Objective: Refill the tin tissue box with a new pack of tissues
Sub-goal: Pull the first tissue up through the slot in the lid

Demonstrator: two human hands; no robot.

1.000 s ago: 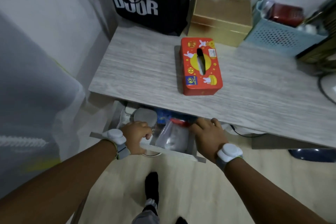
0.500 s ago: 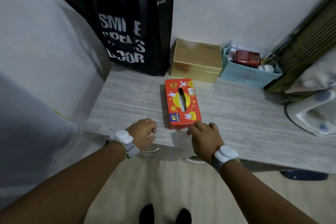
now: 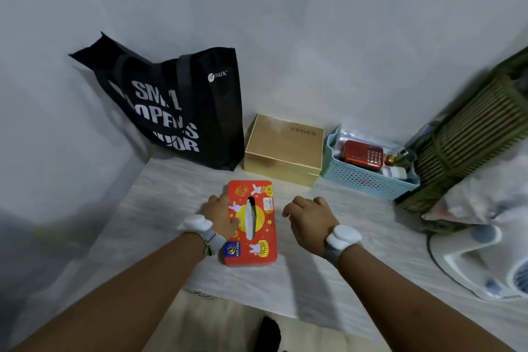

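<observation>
Looking at this, I'd say it's the get-the-lid-off step. The tin tissue box (image 3: 251, 223) lies flat near the front middle of the table (image 3: 357, 226), slot up and lid on. The left hand (image 3: 220, 215) sits at its 9 o'clock, fingers wrapped on the long side and thumb over the lid edge, so it's gripping the tin. The right hand (image 3: 310, 218) is just beside it at 3 o'clock, not touching, fingers loosely curled around nothing. My guess for the next move: the right hand takes the other long side and both lift the lid straight up, since tin lids can jam if tilted. Count: one tin, two hands, zero tissue packs in view, so one needs fetching. Further out there's one black tote bag (image 3: 177, 105) at 11 o'clock, one gold box (image 3: 283, 148) at 12, and one blue basket (image 3: 368, 178) at 2 with one red gadget (image 3: 363, 155) inside.
</observation>
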